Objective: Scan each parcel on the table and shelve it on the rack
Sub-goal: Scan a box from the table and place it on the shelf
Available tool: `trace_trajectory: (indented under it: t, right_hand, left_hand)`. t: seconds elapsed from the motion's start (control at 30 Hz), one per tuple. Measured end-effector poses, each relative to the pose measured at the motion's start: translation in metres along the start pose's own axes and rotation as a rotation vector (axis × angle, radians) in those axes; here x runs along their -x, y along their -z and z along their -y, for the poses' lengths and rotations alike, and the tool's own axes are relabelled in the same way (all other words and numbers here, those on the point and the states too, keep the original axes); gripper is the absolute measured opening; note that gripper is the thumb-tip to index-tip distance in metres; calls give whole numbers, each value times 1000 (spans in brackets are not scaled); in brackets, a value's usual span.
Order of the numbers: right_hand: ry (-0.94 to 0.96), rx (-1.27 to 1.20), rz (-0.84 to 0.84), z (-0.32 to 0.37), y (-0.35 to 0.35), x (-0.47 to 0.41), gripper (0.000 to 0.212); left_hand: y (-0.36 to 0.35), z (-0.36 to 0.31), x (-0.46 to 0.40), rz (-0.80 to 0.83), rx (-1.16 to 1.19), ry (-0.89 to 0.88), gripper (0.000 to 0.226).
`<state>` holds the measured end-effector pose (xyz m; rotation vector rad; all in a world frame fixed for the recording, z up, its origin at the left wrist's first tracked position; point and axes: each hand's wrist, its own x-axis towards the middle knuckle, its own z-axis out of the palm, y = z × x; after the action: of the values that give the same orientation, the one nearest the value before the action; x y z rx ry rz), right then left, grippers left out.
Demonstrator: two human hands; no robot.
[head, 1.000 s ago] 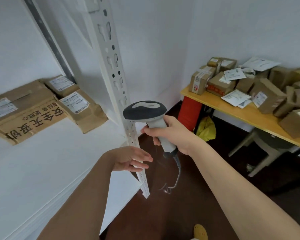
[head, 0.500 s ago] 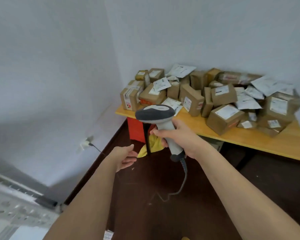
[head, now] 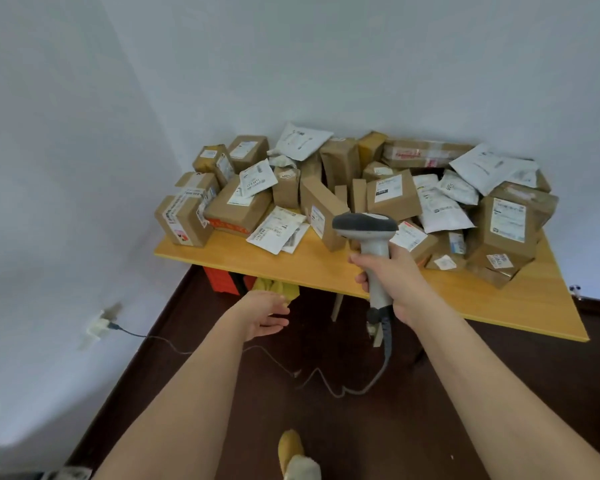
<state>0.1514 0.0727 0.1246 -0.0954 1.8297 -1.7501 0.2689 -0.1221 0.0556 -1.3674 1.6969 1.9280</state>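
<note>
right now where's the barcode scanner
In the head view it is centre frame: the barcode scanner is gripped in the right hand, held over the near edge of the table, in front of the parcels.

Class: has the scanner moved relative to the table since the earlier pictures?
Yes. The scanner now overlaps the table and its parcels; earlier it was left of the table, by the rack.

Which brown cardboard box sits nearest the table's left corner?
The brown cardboard box with the pink sticker, at the left end of the yellow wooden table; every other parcel lies further right or back.
</note>
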Motion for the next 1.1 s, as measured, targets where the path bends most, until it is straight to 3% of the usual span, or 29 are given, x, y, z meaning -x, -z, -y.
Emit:
trace_trajectory:
  t: [0.17,0.27,0.47,0.7,0.93,1.1]
  right_hand:
    - [-7,15,-8,12,5,-54,23]
    - [36,16,-49,33,4,-90,15]
    - [78,88,-67,79,-8,-163,22]
    - [26,150,68,90,-62,-228,17]
    - [-37,188,262,87,-140,-266,21]
    - [-38,216,318,91,-197,-286,15]
  left_hand:
    - [8,-41,-63,-125,53,41,26]
    - [2,-83,-100,-117,107,18,25]
    - [-10,-163,-155,-106,154,-121,19]
    - [40,-178,-188,-469,53,-382,21]
    - [126,-163,-190,-921,-134,-492,21]
    - [189,-168,-212,-1037,-396,-375,54]
